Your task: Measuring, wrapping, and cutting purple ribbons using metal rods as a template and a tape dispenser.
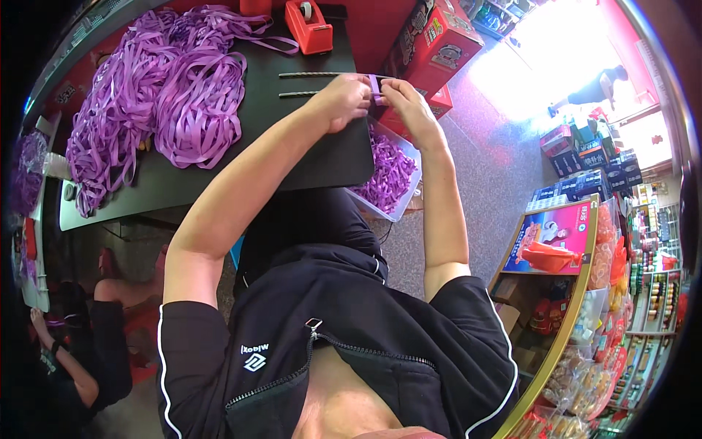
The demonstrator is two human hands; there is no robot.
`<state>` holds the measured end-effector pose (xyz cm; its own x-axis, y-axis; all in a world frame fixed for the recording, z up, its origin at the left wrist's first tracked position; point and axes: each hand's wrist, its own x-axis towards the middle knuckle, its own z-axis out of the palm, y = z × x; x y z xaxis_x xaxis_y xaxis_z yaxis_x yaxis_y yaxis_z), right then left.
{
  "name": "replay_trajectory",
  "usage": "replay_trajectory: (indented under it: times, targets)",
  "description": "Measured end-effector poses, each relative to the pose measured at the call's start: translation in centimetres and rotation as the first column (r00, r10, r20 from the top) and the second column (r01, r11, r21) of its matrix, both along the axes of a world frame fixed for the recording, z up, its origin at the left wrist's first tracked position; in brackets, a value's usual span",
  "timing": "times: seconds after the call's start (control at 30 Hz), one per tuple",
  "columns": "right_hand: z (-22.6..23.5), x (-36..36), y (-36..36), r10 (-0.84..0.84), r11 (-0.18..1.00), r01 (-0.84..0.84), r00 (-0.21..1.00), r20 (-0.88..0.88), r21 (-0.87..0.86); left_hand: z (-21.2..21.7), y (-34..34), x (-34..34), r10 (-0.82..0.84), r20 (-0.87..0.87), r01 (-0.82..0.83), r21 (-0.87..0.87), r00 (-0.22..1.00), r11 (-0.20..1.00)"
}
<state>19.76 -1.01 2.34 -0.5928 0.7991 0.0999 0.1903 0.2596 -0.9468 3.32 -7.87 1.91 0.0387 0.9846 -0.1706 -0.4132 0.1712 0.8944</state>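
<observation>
A short loop of purple ribbon [376, 89] spans the gap between my two hands, over the table's right edge. My left hand [345, 101] has its fingers closed at the ribbon's left side. My right hand [409, 108] pinches at its right side. Two thin twisted metal rods, an upper one [307, 74] and a lower one [296, 94], stick out sideways past the table edge. The ribbon appears to be around them; my fingers partly hide the rods' ends. Below my hands, a clear plastic bin [398, 214] holds many small purple ribbon pieces [387, 172].
A big tangled heap of purple ribbon [197, 110] covers the left of the black table [292, 150]. Behind stands a red tape dispenser [310, 28]. Red boxes [439, 44] are stacked beyond my right hand. A display case [548, 241] stands right; another person [77, 358] sits lower left.
</observation>
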Motion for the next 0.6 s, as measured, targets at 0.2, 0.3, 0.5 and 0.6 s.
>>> replay_trajectory:
  times: [0.2,0.3,0.5,0.6]
  targets:
    - [-0.3,0.5,-0.6,-0.076,0.984,0.065,0.995,-0.059,-0.163,1.8,1.4,2.6,0.176,0.448,-0.073,-0.239,0.876,0.968]
    - [-0.4,-0.1,-1.4,-0.095,0.981,0.079,0.992,-0.083,-0.179,0.6,2.0,1.5,0.125,0.658,-0.089,-0.088,0.743,0.992]
    - [-0.7,0.5,-2.0,-0.126,0.992,0.125,0.991,-0.051,-0.021,1.5,1.1,1.8,0.087,0.613,-0.010,-0.128,0.786,0.992]
    - [-0.7,0.0,-2.3,-0.121,0.991,0.119,0.992,-0.021,-0.069,1.3,1.9,-1.0,-0.004,0.286,0.073,-0.229,0.958,0.971]
